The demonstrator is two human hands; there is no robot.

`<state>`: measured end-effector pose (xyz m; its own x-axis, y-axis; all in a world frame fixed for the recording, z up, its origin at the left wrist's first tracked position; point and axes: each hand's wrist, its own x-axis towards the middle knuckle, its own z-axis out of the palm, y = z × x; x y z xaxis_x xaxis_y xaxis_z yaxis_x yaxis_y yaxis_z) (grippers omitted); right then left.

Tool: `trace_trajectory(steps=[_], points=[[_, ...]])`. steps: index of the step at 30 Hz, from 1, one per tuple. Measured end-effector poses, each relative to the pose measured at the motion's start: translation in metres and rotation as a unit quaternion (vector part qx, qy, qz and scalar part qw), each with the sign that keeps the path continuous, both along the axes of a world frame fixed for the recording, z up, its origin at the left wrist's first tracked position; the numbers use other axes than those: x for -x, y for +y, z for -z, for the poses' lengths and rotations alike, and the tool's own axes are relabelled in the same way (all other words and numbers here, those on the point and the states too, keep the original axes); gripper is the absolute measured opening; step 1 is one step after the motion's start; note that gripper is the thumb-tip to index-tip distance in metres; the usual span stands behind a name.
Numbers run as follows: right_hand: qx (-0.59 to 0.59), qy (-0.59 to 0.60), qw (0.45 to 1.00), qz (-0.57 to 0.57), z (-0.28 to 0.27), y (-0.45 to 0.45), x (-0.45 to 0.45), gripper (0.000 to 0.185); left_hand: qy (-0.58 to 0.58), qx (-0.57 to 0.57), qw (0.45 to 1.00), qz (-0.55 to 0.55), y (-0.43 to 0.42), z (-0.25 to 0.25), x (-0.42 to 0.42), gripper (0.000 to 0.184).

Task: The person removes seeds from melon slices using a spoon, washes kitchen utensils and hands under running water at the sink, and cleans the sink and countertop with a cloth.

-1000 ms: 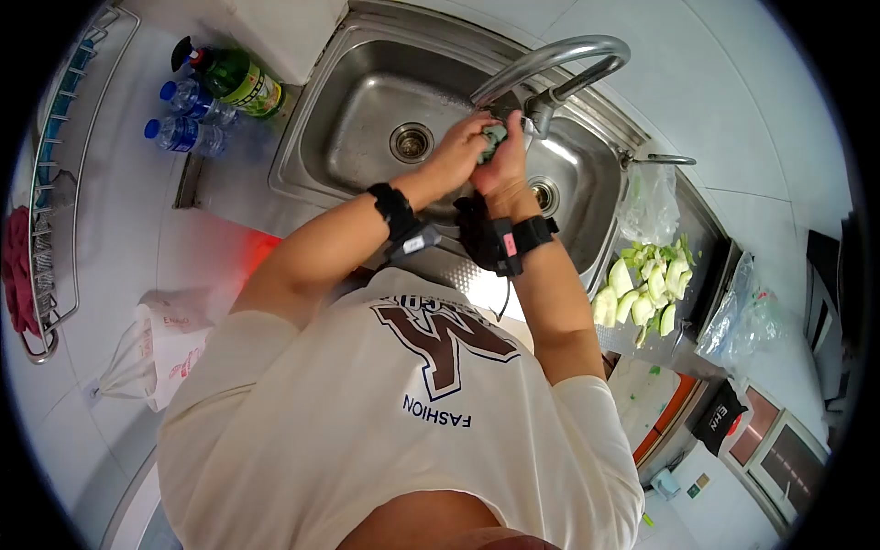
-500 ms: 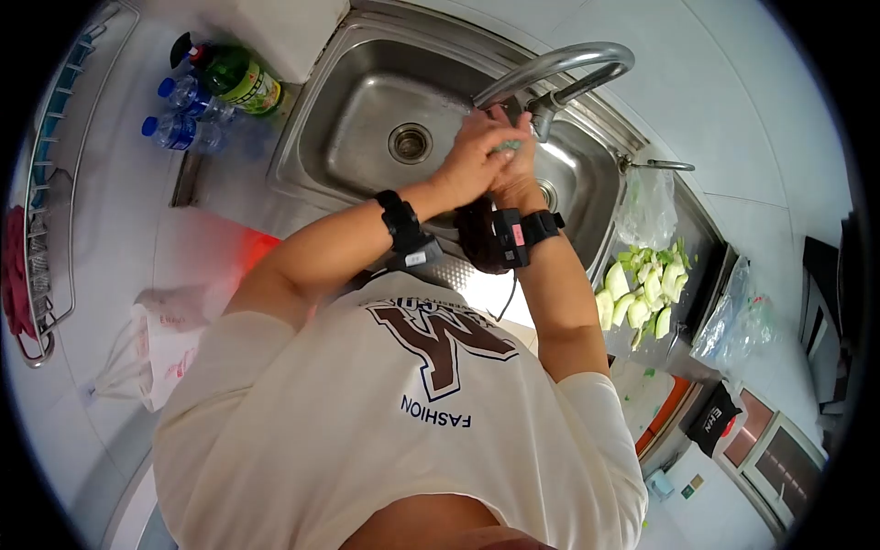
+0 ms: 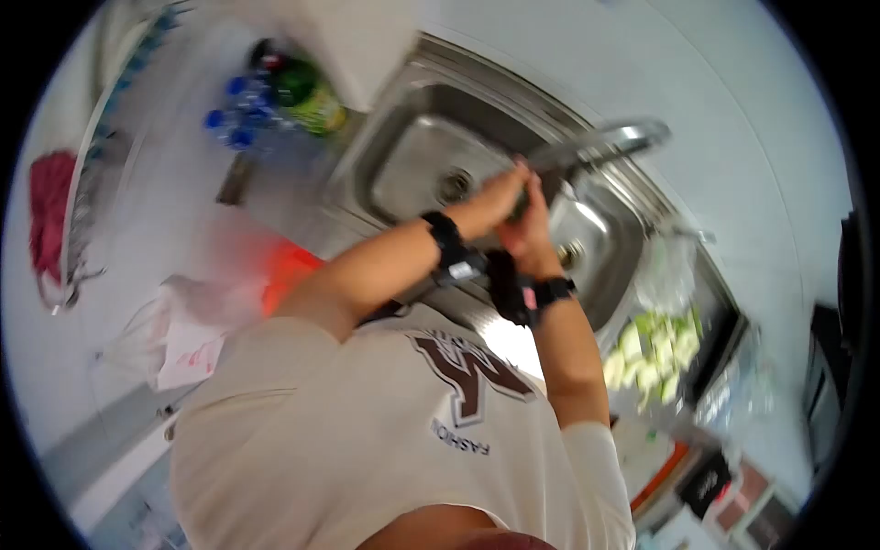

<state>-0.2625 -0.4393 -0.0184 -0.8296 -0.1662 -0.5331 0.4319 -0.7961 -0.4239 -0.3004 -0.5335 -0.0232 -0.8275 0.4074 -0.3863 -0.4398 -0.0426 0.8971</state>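
Note:
My left hand (image 3: 502, 197) and my right hand (image 3: 527, 236) are pressed together under the faucet (image 3: 605, 142), over the divider of the steel double sink (image 3: 385, 137). Between the palms a small dark greenish thing (image 3: 521, 203) shows, too blurred and covered to name. Both hands look closed around it, fingers pointing up toward the spout. Each wrist wears a black strap with a small box. A dark object below the right wrist is partly hidden.
Pale green cut vegetable pieces (image 3: 655, 353) lie on the counter right of the sink, near a clear plastic bag (image 3: 667, 270). Blue-capped bottles (image 3: 246, 110) and a green bottle (image 3: 312, 96) stand at left. A white bag (image 3: 188, 344) and red item (image 3: 289, 275) are lower left.
The whole view has swung and blurred, shifting the sink right and down. My hands stay together by the faucet, their palms now more edge-on and the fingers straighter.

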Motion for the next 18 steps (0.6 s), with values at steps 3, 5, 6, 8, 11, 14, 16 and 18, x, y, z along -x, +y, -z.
trace_trajectory(steps=[3,5,6,8,11,14,16,18], points=[[-0.032,0.005,0.999,-0.014,0.032,0.015,0.001,0.030,-0.061,-0.129,0.988,0.063,-0.034,-0.019,0.008,0.075],[-0.026,-0.070,0.996,0.054,0.044,0.024,-0.009,0.022,-0.172,-0.242,0.952,0.076,-0.052,0.014,0.029,0.084],[-0.038,-0.081,0.994,0.062,0.046,0.027,-0.011,0.023,-0.157,-0.115,0.981,0.024,-0.061,0.048,0.032,0.072],[-0.054,-0.096,0.991,0.070,0.051,0.034,-0.023,0.023,-0.043,0.250,0.954,0.162,-0.086,0.064,0.026,0.060],[-0.095,-0.112,0.986,0.077,0.050,0.044,-0.025,0.024,0.103,0.426,0.873,0.213,-0.117,0.091,0.030,0.048],[-0.096,-0.110,0.987,0.068,0.040,0.049,-0.031,0.020,0.008,0.237,0.971,0.012,-0.146,0.040,0.029,0.040],[-0.098,-0.098,0.989,0.056,0.041,0.057,-0.032,0.020,0.013,0.053,0.995,-0.086,-0.179,0.035,0.042,0.033],[-0.095,-0.103,0.988,0.068,0.034,0.057,-0.035,0.021,0.022,-0.021,0.983,-0.182,-0.209,-0.007,0.052,0.031]])
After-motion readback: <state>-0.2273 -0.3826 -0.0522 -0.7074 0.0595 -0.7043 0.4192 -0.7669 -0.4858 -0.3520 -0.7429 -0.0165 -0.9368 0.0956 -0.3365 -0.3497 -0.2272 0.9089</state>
